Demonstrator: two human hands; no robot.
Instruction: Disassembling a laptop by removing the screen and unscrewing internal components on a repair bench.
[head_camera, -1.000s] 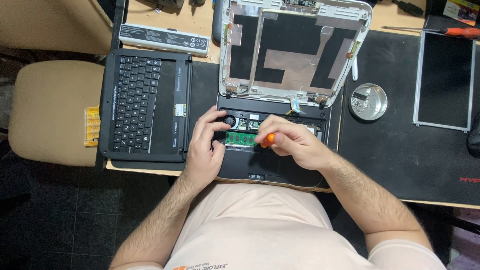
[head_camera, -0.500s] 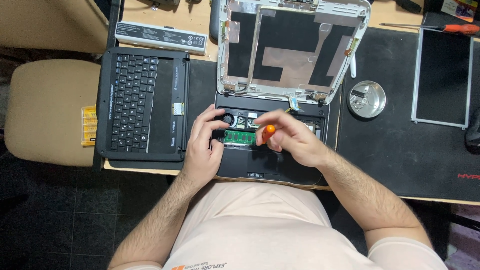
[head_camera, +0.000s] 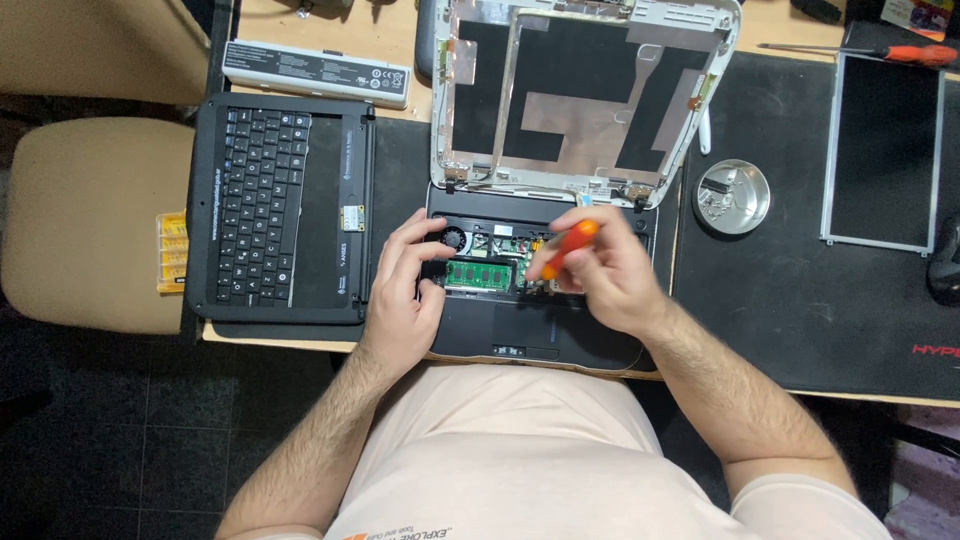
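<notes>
Hands over the opened laptop base (head_camera: 500, 325): left (head_camera: 405, 290) half-curled, braced on it; right (head_camera: 600, 265) fisted around an orange screwdriver (head_camera: 562, 248).

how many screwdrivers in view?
2. One orange-handled screwdriver in the right hand over the opened laptop; another screwdriver lying top right. More may be hidden.
</notes>
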